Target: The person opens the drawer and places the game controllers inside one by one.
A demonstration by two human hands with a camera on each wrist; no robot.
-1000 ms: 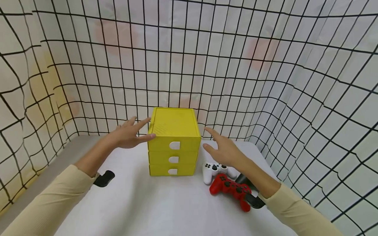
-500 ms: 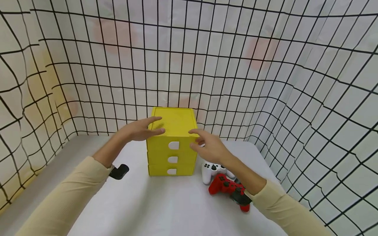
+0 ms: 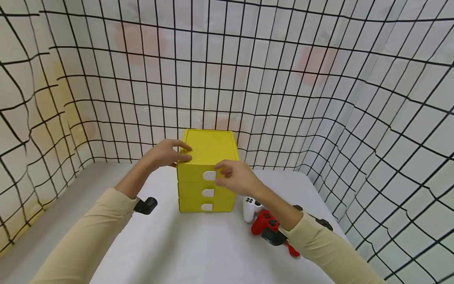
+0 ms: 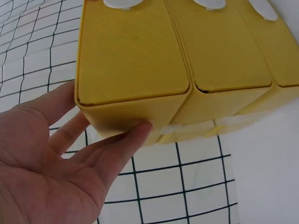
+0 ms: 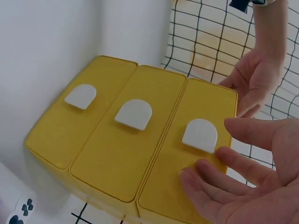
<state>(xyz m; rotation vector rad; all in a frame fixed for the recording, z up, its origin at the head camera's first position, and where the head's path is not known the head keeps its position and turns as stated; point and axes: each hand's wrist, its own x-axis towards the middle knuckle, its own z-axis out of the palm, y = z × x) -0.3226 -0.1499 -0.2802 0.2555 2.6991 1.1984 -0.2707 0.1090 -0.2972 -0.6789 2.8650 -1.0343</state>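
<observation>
Currently, yellow drawer box (image 3: 196,172): upright near the bench (image 3: 205,252)'s far edge, about midway between its side edges.
Left hand (image 3: 164,154): clamped over the box's upper left edge, fingertips on top and side.
Right hand (image 3: 239,179): thumb and fingers apart, just beside the top white handle (image 3: 209,175).
Right of the box: white controller (image 3: 248,211), red controller (image 3: 262,223), towards the bench's right edge.

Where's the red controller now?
Head view: the red controller lies right of the drawers, nearer than the white controller, partly hidden by the right arm.
</observation>
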